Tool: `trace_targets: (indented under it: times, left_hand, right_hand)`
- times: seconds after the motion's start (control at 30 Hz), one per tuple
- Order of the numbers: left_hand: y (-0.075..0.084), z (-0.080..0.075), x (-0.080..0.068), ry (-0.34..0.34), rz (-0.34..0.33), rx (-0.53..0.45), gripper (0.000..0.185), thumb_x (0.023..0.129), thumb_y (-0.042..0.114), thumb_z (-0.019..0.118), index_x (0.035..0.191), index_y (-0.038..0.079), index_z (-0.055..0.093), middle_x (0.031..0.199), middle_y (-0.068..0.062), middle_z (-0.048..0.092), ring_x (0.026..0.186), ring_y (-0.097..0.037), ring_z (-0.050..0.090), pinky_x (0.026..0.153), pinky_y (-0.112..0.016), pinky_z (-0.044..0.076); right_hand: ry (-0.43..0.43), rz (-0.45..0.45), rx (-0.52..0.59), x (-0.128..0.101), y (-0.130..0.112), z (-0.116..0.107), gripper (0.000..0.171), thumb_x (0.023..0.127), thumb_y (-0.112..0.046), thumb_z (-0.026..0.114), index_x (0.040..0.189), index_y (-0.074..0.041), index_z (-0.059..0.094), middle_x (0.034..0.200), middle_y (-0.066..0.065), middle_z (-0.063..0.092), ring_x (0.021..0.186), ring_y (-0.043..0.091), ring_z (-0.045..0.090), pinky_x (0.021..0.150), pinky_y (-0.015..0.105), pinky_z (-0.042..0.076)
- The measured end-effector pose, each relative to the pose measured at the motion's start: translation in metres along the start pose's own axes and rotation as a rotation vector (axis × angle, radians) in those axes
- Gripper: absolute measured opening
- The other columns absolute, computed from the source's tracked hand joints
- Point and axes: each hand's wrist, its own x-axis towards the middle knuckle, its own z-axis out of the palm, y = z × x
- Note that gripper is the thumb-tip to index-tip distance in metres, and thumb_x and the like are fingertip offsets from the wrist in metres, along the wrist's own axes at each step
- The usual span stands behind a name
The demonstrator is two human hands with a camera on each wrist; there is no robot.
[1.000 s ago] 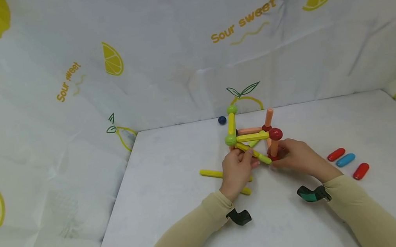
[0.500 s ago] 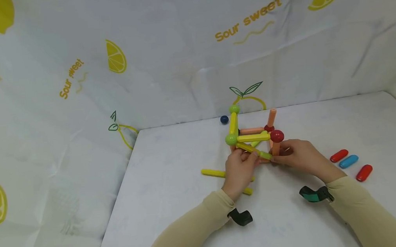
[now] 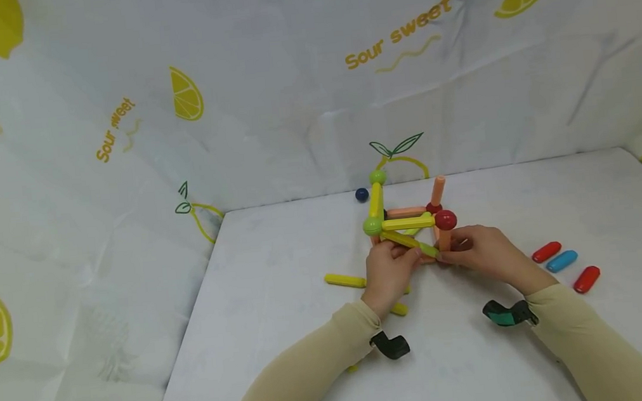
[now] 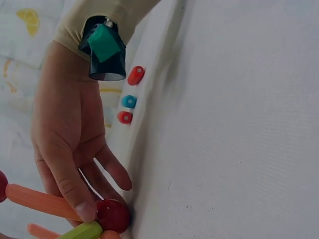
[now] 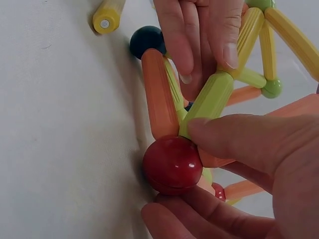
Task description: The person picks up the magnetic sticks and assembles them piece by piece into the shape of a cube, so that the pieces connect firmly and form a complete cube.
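Note:
A frame of magnetic sticks and balls stands upright on the table. My left hand point(image 3: 387, 274) pinches a yellow stick point(image 5: 249, 37) near its joint with a light green stick point(image 5: 209, 102). That green stick slants down to a lower red ball point(image 5: 172, 164), its end touching or almost touching it. My right hand point(image 3: 477, 253) holds this ball, thumb on the green stick's end and fingers below the ball. An orange stick point(image 5: 159, 94) runs from the ball to a dark blue ball point(image 5: 147, 42). Above, a yellow stick point(image 3: 409, 223) joins a green ball point(image 3: 373, 226) and an upper red ball point(image 3: 445, 219).
Two red sticks point(image 3: 546, 251) point(image 3: 586, 279) and a blue stick point(image 3: 562, 261) lie right of my right hand. Loose yellow sticks point(image 3: 345, 280) lie around my left hand, partly hidden by it. A loose dark blue ball point(image 3: 361, 195) sits behind the frame near the table's back edge.
The green stick's lower end has moved slightly up and in against the lower red ball. My right thumb has come onto that end. My left hand has shifted slightly right with the stick.

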Motion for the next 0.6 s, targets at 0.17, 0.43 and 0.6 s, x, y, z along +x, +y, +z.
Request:
trace_targets:
  times: [0.17,0.43,0.6]
  left_hand:
    - [0.003,-0.029,-0.017,-0.119,-0.016,0.069,0.026,0.102,0.027,0.075,0.124,0.014,0.077,0.104,0.007,0.082,0.088,-0.009,0.071,0.074,-0.024,0.056]
    - [0.009,-0.091,-0.006,-0.107,0.116,0.669,0.030,0.097,0.022,0.082,0.121,0.004,0.077,0.101,-0.005,0.079,0.082,-0.011,0.068,0.070,-0.025,0.057]
    - [0.001,-0.093,0.023,-0.193,0.034,0.727,0.046,0.087,0.030,0.093,0.121,0.004,0.078,0.105,-0.004,0.079,0.083,-0.012,0.066,0.071,-0.025,0.056]
  right_hand:
    - [-0.057,-0.020,0.027,0.000,0.001,-0.008,0.047,0.100,-0.030,0.077,0.137,-0.003,0.065,0.127,0.022,0.072,0.110,0.033,0.070,0.082,0.041,0.065]
    - [-0.008,0.053,0.055,0.031,0.014,-0.039,0.061,0.107,-0.027,0.060,0.157,0.004,0.041,0.152,0.034,0.052,0.125,0.049,0.062,0.096,0.054,0.063]
    - [-0.080,0.014,0.074,0.064,0.017,-0.036,0.076,0.105,-0.031,0.068,0.163,0.004,0.033,0.163,0.036,0.041,0.139,0.057,0.050,0.109,0.068,0.052]
